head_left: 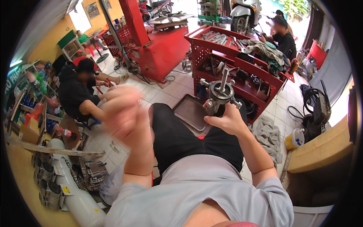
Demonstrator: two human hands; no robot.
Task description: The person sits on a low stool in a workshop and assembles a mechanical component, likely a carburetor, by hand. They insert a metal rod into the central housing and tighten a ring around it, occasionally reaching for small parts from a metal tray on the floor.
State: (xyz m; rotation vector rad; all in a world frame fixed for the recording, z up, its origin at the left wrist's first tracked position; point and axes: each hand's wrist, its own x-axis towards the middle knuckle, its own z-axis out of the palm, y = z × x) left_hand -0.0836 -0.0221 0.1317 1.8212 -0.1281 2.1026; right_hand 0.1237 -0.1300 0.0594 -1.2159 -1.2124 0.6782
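My right hand (pixel 230 120) grips a round metal machine part (pixel 221 92) over my right thigh. The part has a ring-shaped top, a bar standing up from its middle and stubby bolt-like arms jutting from its sides. My thumb presses on its near side; the other fingers are mostly hidden behind it. Raised on the left, apart from the part, is my left hand (pixel 126 111). Motion smears its curled-looking fingers, and whether it holds anything does not show.
A metal tray (pixel 193 112) lies on the tiles beyond my knees. Behind it stands a red tool cart (pixel 242 56) with wrenches and rags. A person in black (pixel 73 89) sits close on my left. On the right are a crumpled cloth (pixel 267 133) and a yellowish bucket (pixel 294 140).
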